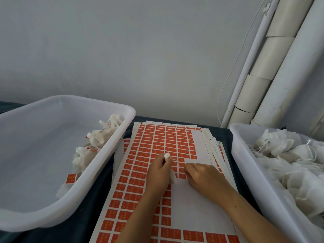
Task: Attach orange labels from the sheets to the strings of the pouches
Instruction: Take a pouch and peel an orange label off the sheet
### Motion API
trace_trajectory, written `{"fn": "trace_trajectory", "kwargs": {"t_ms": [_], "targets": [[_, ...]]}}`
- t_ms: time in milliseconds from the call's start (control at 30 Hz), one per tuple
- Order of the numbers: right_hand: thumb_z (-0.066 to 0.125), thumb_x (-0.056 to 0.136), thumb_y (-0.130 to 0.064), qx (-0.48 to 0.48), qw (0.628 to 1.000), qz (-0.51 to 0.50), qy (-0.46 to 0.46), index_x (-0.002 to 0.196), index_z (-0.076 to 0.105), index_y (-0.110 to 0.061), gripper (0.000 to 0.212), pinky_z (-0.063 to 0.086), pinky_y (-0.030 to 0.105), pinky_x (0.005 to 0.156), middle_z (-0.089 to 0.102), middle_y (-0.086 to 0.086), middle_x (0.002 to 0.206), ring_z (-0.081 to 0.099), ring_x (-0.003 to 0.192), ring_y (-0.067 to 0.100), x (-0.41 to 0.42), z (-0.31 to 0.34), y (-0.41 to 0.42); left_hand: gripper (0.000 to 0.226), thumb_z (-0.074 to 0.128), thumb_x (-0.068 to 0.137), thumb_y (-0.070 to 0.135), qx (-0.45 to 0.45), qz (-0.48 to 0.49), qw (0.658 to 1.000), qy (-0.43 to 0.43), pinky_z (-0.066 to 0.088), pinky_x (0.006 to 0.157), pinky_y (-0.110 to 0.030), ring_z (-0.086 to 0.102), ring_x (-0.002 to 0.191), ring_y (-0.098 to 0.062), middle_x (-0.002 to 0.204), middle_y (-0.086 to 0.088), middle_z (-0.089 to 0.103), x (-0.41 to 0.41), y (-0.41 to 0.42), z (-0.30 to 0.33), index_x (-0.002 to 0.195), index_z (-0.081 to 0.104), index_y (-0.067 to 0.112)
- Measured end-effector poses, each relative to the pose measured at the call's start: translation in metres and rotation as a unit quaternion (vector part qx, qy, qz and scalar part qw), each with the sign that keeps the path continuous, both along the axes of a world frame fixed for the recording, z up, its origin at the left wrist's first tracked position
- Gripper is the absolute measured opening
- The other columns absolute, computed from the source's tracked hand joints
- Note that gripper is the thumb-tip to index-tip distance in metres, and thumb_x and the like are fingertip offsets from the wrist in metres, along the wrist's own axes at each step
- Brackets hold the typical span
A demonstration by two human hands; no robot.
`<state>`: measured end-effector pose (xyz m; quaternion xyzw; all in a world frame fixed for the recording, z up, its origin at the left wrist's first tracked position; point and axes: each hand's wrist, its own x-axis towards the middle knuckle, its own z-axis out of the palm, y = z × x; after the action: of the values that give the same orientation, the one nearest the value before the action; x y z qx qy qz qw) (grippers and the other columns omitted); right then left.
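The left hand (158, 174) is gripping a soft white pouch (172, 176) over the label sheets (140, 155), fingers curled round it. The right hand (201, 176) is pinching its string (178, 164). Translucent plastic bins are flanking them: left bin (112, 142), right bin (245, 163).

I see a white pouch (172, 174) over the top sheet of orange labels (154, 142), its string (178, 164) running rightward; more pouches (284, 155) fill the right bin.

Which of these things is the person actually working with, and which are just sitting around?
In use: left hand gripping a pouch, string, right hand, label sheets, right tub of unlabelled pouches, left tub of labelled pouches.
Lying about: cardboard tubes, white cable.
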<state>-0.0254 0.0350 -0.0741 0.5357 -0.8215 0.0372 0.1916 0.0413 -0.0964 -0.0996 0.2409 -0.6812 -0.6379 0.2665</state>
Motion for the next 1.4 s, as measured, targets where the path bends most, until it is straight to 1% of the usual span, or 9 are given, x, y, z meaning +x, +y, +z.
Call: {"fn": "trace_trajectory", "kwargs": {"t_ms": [167,400,467,533,633,833,1100,1200,1400], "targets": [[0.050,0.096,-0.028,0.088,0.996,0.006,-0.028,0.131,0.049,-0.018,0.037,0.042,0.024,0.098,0.055,-0.003,0.133,0.061,0.111,0.016,0.001,0.002,0.004,0.021,0.046,0.098,0.028,-0.007,-0.013,1.000,-0.002,0.055,0.082,-0.029,0.066,0.085,-0.016,0.089,0.000,0.067,0.004,-0.003,-0.002,0.091,0.062,0.016],[0.050,0.095,-0.017,0.152,0.988,0.016,0.036,0.137,0.040,-0.011,0.043,0.042,0.032,0.101,0.051,0.005,0.137,0.059,0.113,0.026,0.002,0.004,-0.004,0.018,0.046,0.098,0.027,-0.016,-0.022,1.000,0.011,0.051,0.070,-0.016,0.066,0.083,-0.011,0.089,0.009,0.068,0.008,-0.002,-0.005,0.090,0.061,0.023],[0.061,0.089,-0.017,0.143,0.988,0.025,0.058,0.132,0.048,-0.011,0.045,0.047,0.032,0.095,0.057,0.004,0.131,0.064,0.105,0.024,0.006,0.005,-0.005,0.018,0.046,0.098,0.027,-0.023,-0.020,1.000,0.007,0.048,0.067,-0.013,0.066,0.082,-0.010,0.088,0.010,0.067,0.008,-0.002,-0.005,0.088,0.061,0.025],[0.086,0.063,-0.022,0.099,0.991,0.044,0.073,0.109,0.068,-0.014,0.050,0.056,0.026,0.073,0.072,-0.001,0.104,0.072,0.077,0.016,0.007,0.005,-0.002,0.017,0.046,0.098,0.028,-0.024,-0.023,0.999,0.011,0.050,0.072,-0.016,0.066,0.084,-0.011,0.090,0.009,0.067,0.007,-0.002,-0.005,0.089,0.061,0.026],[0.094,0.043,-0.027,0.057,0.994,0.054,0.080,0.090,0.075,-0.018,0.052,0.056,0.020,0.058,0.074,-0.006,0.082,0.069,0.056,0.010,0.004,0.001,-0.001,0.017,0.047,0.098,0.028,-0.024,-0.022,0.999,0.012,0.048,0.070,-0.015,0.065,0.084,-0.012,0.089,0.008,0.067,0.007,-0.001,-0.005,0.089,0.060,0.024],[0.090,0.053,-0.021,-0.058,0.998,0.013,0.025,0.092,0.073,-0.014,0.043,0.054,0.018,0.060,0.074,-0.002,0.088,0.071,0.063,0.012,0.000,-0.007,-0.011,0.018,0.047,0.098,0.027,-0.018,-0.015,1.000,0.018,0.049,0.070,-0.015,0.065,0.083,-0.013,0.089,0.005,0.067,0.006,-0.001,-0.006,0.092,0.062,0.018],[0.054,0.092,-0.027,-0.191,0.947,-0.058,-0.250,0.099,0.054,-0.031,0.008,0.046,0.003,0.072,0.062,-0.021,0.095,0.062,0.074,-0.001,0.009,-0.014,-0.024,0.021,0.047,0.098,0.025,-0.007,0.014,1.000,0.025,0.044,0.061,-0.010,0.060,0.072,-0.009,0.080,0.002,0.063,0.006,-0.002,-0.004,0.081,0.058,0.020],[0.051,0.094,-0.027,-0.259,0.899,-0.101,-0.339,0.082,0.051,-0.032,0.013,0.056,0.018,0.074,0.062,-0.019,0.082,0.064,0.071,0.003,0.008,-0.017,-0.026,0.021,0.047,0.098,0.026,-0.003,0.018,1.000,0.022,0.043,0.057,-0.008,0.059,0.068,-0.006,0.076,0.007,0.061,0.005,-0.002,-0.003,0.080,0.057,0.023],[0.066,0.084,-0.032,-0.266,0.882,-0.169,-0.350,0.078,0.054,-0.028,0.014,0.043,0.007,0.062,0.057,-0.019,0.074,0.059,0.066,0.003,0.006,-0.018,-0.033,0.020,0.048,0.097,0.024,-0.009,0.013,1.000,0.023,0.043,0.056,-0.009,0.055,0.065,-0.007,0.074,0.002,0.059,0.006,-0.002,-0.003,0.080,0.058,0.018]]}}
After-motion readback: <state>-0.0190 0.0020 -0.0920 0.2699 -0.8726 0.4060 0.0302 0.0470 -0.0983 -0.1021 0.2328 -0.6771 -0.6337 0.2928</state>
